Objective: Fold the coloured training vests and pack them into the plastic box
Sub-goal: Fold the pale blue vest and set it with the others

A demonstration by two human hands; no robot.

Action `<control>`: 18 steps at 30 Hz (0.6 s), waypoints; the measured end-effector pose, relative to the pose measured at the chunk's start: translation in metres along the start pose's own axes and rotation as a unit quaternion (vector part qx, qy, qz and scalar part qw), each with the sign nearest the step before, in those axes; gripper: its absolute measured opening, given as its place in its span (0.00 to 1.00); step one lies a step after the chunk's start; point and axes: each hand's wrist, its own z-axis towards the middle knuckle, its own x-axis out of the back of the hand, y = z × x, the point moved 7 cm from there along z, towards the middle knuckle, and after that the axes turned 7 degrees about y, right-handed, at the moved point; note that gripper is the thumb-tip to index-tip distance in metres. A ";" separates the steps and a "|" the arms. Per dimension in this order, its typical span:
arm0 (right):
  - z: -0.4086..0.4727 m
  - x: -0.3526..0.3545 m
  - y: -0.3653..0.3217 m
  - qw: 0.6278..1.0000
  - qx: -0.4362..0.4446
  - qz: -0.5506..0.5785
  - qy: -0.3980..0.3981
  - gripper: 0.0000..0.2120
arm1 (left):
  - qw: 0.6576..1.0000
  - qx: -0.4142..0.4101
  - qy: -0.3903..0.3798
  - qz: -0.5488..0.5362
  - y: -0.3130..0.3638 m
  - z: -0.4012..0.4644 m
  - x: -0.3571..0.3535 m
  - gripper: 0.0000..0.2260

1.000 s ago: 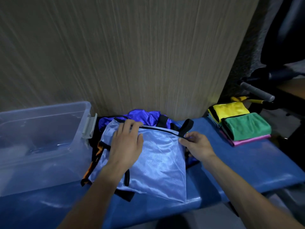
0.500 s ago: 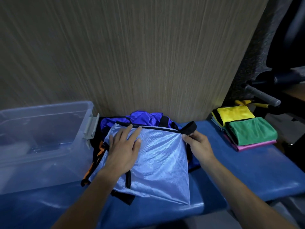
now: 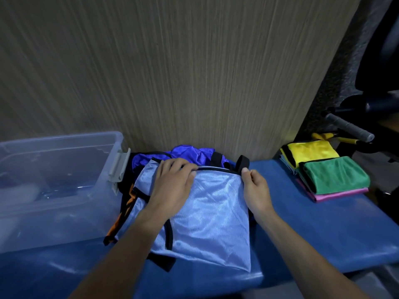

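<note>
A light blue mesh vest [image 3: 207, 221] with black trim lies folded on the blue padded bench [image 3: 323, 229]. My left hand [image 3: 172, 186] grips its top edge near the left, fingers curled over the trim. My right hand [image 3: 253, 186] pinches the top right corner beside a black strap. Under it lie a dark blue vest [image 3: 190, 153] and an orange one [image 3: 121, 221], mostly hidden. The clear plastic box [image 3: 54, 186] stands open at the left. A folded stack sits at the right: yellow vest [image 3: 311, 151], green vest [image 3: 334, 174], pink vest [image 3: 339, 195] beneath.
A wood-grain wall panel [image 3: 172, 72] rises right behind the bench. At the far right stand dark equipment and a grey padded bar [image 3: 347, 127]. The bench's front edge runs just below the vest, with floor beyond it.
Both hands have stayed at the vest's top edge. My left fingers, flat on the cloth before, have curled over the trim. The vest now has creases across its middle.
</note>
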 end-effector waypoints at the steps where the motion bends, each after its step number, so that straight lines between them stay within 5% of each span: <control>1: -0.001 0.002 -0.002 1.000 0.017 -0.001 0.001 0.20 | 1.000 0.004 -0.001 -0.008 0.003 0.004 -0.003 0.15; 6: -0.002 0.010 -0.009 0.998 0.064 0.004 -0.005 0.19 | 0.999 0.008 -0.037 -0.031 0.015 0.022 -0.018 0.04; 18: 0.002 0.012 -0.001 0.998 0.025 -0.056 -0.030 0.19 | 0.999 0.028 0.011 -0.043 0.018 0.049 -0.010 0.04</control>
